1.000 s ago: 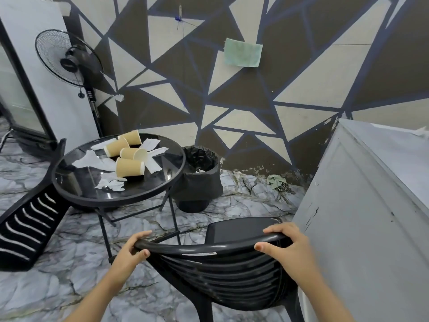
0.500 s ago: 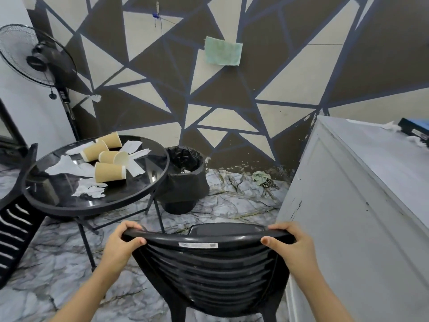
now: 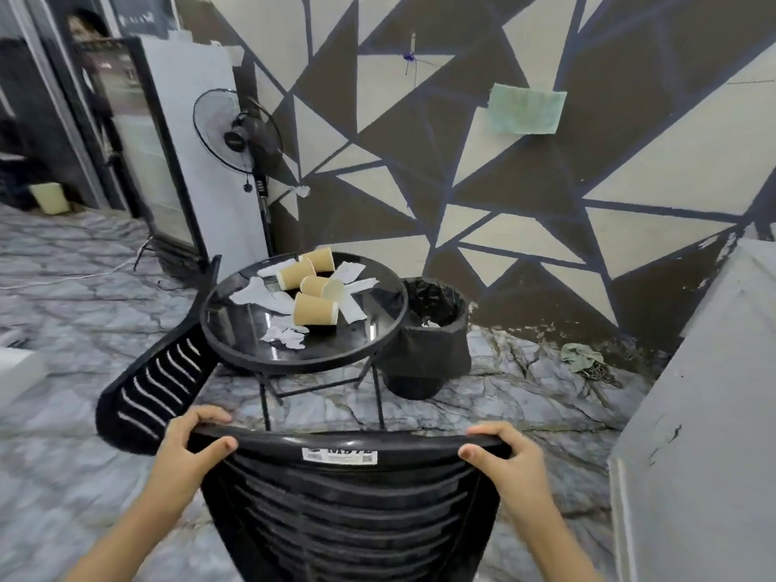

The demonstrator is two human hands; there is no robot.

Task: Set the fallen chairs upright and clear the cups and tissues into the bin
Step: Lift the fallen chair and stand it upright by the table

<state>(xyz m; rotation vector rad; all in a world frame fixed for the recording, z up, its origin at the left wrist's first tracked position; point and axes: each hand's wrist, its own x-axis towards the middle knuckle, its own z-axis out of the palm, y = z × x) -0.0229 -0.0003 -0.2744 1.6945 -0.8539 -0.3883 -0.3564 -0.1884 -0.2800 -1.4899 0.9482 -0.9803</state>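
Nearest, the left hand (image 3: 184,449) and right hand (image 3: 510,459) each grip the top rail of a black chair (image 3: 340,510), fingers curled over it, thumbs on the near side. Beyond it stands a round black table (image 3: 378,329) carrying four paper cups (image 3: 315,309) on their sides among tissues (image 3: 256,292). A second chair (image 3: 155,382) lies tipped against the table's left. The bin (image 3: 428,363) stands just right of the table.
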